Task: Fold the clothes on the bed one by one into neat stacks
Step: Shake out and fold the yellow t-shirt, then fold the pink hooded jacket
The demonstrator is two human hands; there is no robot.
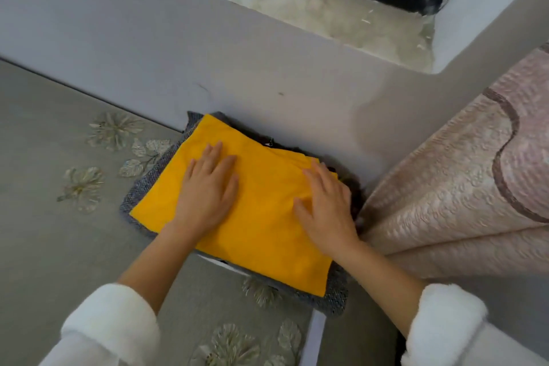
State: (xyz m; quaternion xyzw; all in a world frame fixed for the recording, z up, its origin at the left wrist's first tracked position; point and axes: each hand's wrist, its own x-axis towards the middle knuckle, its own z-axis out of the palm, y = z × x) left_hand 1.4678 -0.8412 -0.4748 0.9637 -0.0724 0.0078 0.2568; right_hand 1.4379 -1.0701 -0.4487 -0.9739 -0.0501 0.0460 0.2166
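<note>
Both the left hand (205,190) and right hand (325,206) lay flat, fingers straight, pressing the folded yellow garment (261,217). It topped a grey knit (139,196) at the bed's (44,217) far edge.

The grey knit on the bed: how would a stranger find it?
Find the bed where it meets the grey wall. There the left hand and right hand press a folded yellow cloth. The grey knit lies directly beneath it, only its coarse speckled border showing.

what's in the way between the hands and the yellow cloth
Nothing visible. The left hand and right hand both lie flat on the yellow cloth, which already sits on the grey knit garment.
</note>
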